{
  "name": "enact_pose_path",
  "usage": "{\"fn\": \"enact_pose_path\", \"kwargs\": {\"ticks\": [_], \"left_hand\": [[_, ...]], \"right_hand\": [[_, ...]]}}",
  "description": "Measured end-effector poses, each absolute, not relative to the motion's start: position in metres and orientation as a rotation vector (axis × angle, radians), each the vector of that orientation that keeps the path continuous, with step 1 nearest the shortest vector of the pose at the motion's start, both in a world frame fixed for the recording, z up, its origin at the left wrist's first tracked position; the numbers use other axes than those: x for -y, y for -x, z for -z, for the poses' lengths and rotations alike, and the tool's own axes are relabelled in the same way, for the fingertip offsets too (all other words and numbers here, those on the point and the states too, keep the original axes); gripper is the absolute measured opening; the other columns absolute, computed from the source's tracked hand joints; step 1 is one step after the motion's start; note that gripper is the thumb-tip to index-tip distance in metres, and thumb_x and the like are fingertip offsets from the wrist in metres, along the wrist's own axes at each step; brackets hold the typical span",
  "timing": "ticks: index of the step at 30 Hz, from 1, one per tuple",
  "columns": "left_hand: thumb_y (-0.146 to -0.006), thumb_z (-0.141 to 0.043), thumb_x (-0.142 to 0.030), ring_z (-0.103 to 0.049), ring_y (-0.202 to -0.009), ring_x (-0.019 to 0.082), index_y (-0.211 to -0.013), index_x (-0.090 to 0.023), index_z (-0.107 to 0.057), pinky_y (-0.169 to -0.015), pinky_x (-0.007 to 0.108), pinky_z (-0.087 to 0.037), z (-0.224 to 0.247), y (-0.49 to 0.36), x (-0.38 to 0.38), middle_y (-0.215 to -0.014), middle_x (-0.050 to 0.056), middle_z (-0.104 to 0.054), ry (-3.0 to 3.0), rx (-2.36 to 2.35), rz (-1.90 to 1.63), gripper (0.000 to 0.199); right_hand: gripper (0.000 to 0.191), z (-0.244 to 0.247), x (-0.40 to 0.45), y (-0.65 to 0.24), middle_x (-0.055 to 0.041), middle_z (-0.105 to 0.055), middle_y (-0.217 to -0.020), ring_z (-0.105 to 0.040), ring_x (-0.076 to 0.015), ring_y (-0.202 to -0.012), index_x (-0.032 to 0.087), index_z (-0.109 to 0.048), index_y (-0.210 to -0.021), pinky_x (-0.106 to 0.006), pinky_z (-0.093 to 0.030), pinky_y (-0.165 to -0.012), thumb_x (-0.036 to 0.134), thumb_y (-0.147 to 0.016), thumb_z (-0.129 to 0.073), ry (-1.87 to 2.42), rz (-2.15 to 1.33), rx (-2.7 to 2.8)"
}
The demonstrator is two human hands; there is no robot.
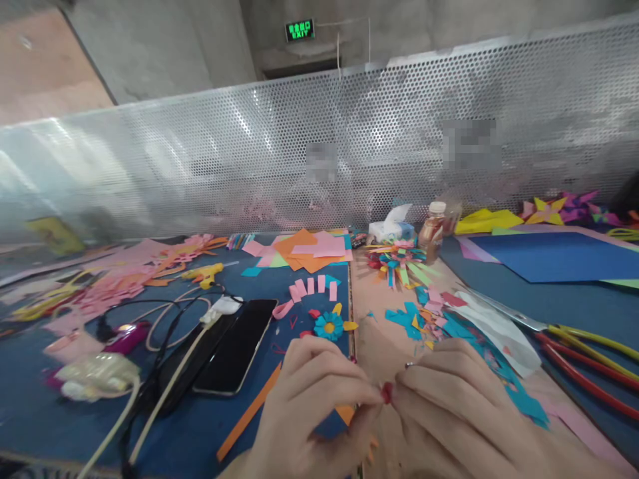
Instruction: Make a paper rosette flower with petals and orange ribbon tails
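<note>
While the left bare hand (319,392) is pinching with narrow fingertips, the right bare hand (452,399) is doing likewise, both gripping one small red rounded piece (387,392). It is sitting between them above the tan tabletop strip (370,349), showing as a compact, darkish nub, partly covered, material unclear. A blue yellow-centred paper flower (322,326) is lying just beyond the left bare hand.

Phone (236,347), perhaps a yellow box (54,235)

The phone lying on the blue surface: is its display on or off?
Off, as far as it shows: the phone is plain black across its front, with no lit text or picture.
</note>
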State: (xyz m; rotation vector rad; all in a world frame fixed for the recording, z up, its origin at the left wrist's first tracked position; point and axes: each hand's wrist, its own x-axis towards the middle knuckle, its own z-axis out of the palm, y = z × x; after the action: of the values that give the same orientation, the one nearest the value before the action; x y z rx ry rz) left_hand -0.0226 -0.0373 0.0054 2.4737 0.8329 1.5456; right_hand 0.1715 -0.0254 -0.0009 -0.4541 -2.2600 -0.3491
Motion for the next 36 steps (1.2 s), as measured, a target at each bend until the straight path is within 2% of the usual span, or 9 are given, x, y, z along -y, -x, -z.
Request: {"fn": "enact_pose_path", "kwargs": {"ticks": [2,5,13,17,24,31,36], "left_hand": [[-0.067,-0.059,0.001,-0.055,-0.066,0.014,-0.073,-0.016,-0.062,-0.062,0.028,-0.046,-0.005,0.022,0.037,-0.067,0.001,-0.066,-2.444,-0.86,-1.56,0.018],[-0.067,-0.059,0.0,-0.055,-0.065,0.014,-0.072,-0.016,-0.062,-0.06,0.028,-0.046,-0.005,0.02,0.037,-0.066,0.001,-0.066,-2.41,-0.879,-1.581,0.017],[-0.067,-0.059,0.001,-0.054,-0.066,0.014,-0.073,-0.016,-0.062,-0.061,0.028,-0.046,-0.003,0.019,0.037,-0.066,0.001,-0.065,-2.363,-0.891,-1.58,0.019],[-0.067,-0.058,0.002,-0.055,-0.066,0.013,-0.074,-0.016,-0.061,-0.063,0.028,-0.045,-0.001,0.019,0.036,-0.067,0.001,-0.065,-2.356,-0.887,-1.551,0.019],[-0.068,-0.058,0.003,-0.056,-0.072,0.013,-0.084,-0.018,-0.06,-0.07,0.028,-0.047,0.003,0.026,0.038,-0.076,0.0,-0.066,-2.444,-0.879,-1.423,0.026],[-0.067,-0.057,0.003,-0.057,-0.069,0.012,-0.085,-0.017,-0.06,-0.068,0.027,-0.047,0.0,0.025,0.04,-0.074,0.001,-0.066,-2.452,-0.865,-1.448,0.027],[-0.068,-0.056,0.003,-0.059,-0.068,0.013,-0.081,-0.017,-0.062,-0.067,0.027,-0.048,-0.002,0.022,0.039,-0.072,0.002,-0.066,-2.337,-0.864,-1.443,0.024]], "right_hand": [[0.014,0.003,0.027,-0.167,-0.0057,-0.061,-0.079,-0.052,-0.0175,-0.073,0.013,-0.056,-0.091,-0.033,-0.041,-0.061,0.007,-0.082,-0.047,0.488,0.312,2.203],[0.023,0.003,0.029,-0.164,-0.0053,-0.06,-0.08,-0.049,-0.0173,-0.073,0.013,-0.055,-0.092,-0.033,-0.041,-0.064,0.001,-0.073,-0.057,0.511,0.228,2.176],[0.014,-0.006,0.028,-0.166,-0.0026,-0.06,-0.08,-0.053,-0.0144,-0.071,0.02,-0.054,-0.093,-0.026,-0.045,-0.062,0.011,-0.084,-0.047,0.563,0.122,2.197],[0.016,-0.007,0.027,-0.169,-0.0028,-0.062,-0.082,-0.056,-0.0137,-0.07,0.022,-0.054,-0.097,-0.023,-0.047,-0.062,0.017,-0.089,-0.04,0.577,0.144,2.235],[0.02,-0.002,0.025,-0.176,-0.0031,-0.063,-0.086,-0.055,-0.0147,-0.069,0.023,-0.053,-0.104,-0.026,-0.047,-0.065,0.019,-0.09,-0.038,0.587,0.137,2.278],[0.028,0.002,0.024,-0.183,-0.0046,-0.062,-0.093,-0.056,-0.0164,-0.077,0.022,-0.052,-0.113,-0.028,-0.047,-0.068,0.02,-0.091,-0.034,0.537,0.073,2.323],[0.016,-0.004,0.025,-0.173,-0.0036,-0.063,-0.086,-0.056,-0.0136,-0.076,0.019,-0.057,-0.098,-0.023,-0.046,-0.069,0.019,-0.089,-0.044,0.559,0.145,2.217]]}}
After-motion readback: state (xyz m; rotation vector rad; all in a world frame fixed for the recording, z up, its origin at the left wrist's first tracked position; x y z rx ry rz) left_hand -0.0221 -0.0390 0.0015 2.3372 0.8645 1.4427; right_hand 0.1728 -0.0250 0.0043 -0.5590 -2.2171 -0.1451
